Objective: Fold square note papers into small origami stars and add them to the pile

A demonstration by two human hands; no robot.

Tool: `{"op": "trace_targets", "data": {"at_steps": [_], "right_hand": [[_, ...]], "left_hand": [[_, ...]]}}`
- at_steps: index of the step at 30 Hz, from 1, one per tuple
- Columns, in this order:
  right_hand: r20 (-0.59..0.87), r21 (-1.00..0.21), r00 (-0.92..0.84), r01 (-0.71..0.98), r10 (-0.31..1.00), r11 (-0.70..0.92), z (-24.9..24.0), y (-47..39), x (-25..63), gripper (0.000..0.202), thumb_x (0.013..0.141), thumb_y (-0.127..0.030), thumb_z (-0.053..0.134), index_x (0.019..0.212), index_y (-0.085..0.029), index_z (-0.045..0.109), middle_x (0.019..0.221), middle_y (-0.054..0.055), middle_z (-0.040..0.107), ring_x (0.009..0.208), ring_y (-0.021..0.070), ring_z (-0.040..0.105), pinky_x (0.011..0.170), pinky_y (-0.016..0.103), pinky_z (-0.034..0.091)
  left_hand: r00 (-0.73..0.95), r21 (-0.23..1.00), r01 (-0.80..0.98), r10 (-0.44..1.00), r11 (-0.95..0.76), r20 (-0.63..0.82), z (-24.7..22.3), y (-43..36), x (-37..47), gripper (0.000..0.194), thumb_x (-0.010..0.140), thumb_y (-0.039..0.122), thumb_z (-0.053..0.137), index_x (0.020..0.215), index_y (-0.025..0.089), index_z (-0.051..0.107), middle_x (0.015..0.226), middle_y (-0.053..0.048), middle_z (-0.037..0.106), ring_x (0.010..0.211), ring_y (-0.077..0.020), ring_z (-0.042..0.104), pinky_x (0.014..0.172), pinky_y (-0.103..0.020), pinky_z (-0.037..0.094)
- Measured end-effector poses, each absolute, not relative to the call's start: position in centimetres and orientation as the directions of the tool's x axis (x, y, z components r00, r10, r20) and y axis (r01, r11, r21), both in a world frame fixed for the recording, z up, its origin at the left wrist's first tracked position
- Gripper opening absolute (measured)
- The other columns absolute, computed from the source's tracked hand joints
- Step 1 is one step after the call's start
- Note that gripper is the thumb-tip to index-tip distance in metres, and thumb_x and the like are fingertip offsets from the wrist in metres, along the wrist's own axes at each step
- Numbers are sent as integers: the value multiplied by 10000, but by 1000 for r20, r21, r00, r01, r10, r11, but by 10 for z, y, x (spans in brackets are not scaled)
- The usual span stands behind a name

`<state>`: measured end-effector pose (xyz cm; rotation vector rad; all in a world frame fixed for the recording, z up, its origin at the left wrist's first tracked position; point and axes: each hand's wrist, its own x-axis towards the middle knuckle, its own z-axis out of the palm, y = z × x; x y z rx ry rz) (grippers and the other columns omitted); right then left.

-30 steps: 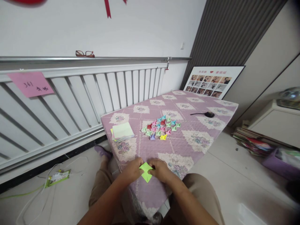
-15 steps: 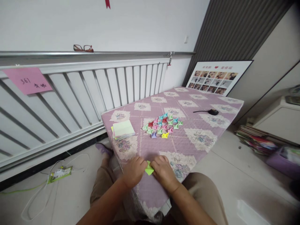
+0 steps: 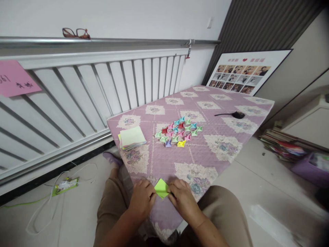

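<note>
A small lime-green paper point(image 3: 161, 188) lies at the near corner of the table, shaped like a diamond with a crease across it. My left hand point(image 3: 143, 199) pinches its left corner, and my right hand point(image 3: 183, 198) pinches the right corner. Farther up the cloth sit several small folded paper pieces point(image 3: 181, 134) in green, pink, red, blue, purple and yellow, in slanting rows. To their left is a stack of square paper sheets point(image 3: 132, 137), pale green on top.
A flowered pink cloth point(image 3: 164, 161) covers the table. A black object with a cord point(image 3: 238, 115) lies at the right. Behind stand a white radiator point(image 3: 123, 84) and a photo board point(image 3: 239, 73). Glasses point(image 3: 76, 33) rest on a pipe. A power strip point(image 3: 65, 185) is on the floor.
The green paper now shows as a wider diamond between my hands, which are slightly farther apart. The camera view has shifted, with the wall and radiator higher in the picture.
</note>
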<state>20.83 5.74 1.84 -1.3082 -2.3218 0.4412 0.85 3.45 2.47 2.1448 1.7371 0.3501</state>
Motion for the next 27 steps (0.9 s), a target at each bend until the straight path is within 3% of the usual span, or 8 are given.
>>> {"op": "trace_targets", "data": {"at_steps": [5, 10, 22, 27], "right_hand": [[188, -476, -377, 773, 907, 420, 21, 58, 206, 88, 806, -239, 663, 753, -229, 593, 835, 13, 583, 861, 206, 509, 793, 351, 326], [191, -464, -303, 810, 934, 358, 20, 60, 201, 155, 862, -289, 603, 721, -225, 593, 798, 11, 563, 832, 203, 501, 787, 361, 308], [229, -395, -172, 883, 958, 253, 15, 60, 194, 220, 798, -359, 673, 667, -218, 566, 763, 22, 562, 804, 215, 487, 739, 342, 296], [215, -401, -138, 890, 967, 216, 17, 62, 192, 199, 777, -350, 695, 684, -221, 575, 769, 15, 570, 809, 215, 495, 740, 334, 294]], "left_hand": [[129, 487, 870, 988, -74, -80, 26, 36, 11, 114, 843, 250, 549, 763, 214, 621, 883, -21, 601, 903, -205, 519, 831, -352, 344], [78, 411, 911, 994, -37, -82, 32, 40, 15, 175, 879, 287, 502, 783, 210, 627, 883, -37, 609, 901, -219, 530, 821, -360, 335], [52, 329, 944, 994, -19, -92, 34, 47, 19, 105, 854, 274, 563, 788, 198, 593, 833, -22, 619, 856, -223, 538, 777, -353, 331], [203, 327, 925, 979, -194, 8, 23, 44, 16, 99, 894, 209, 532, 865, 209, 627, 918, -21, 629, 907, -209, 529, 824, -368, 330]]}}
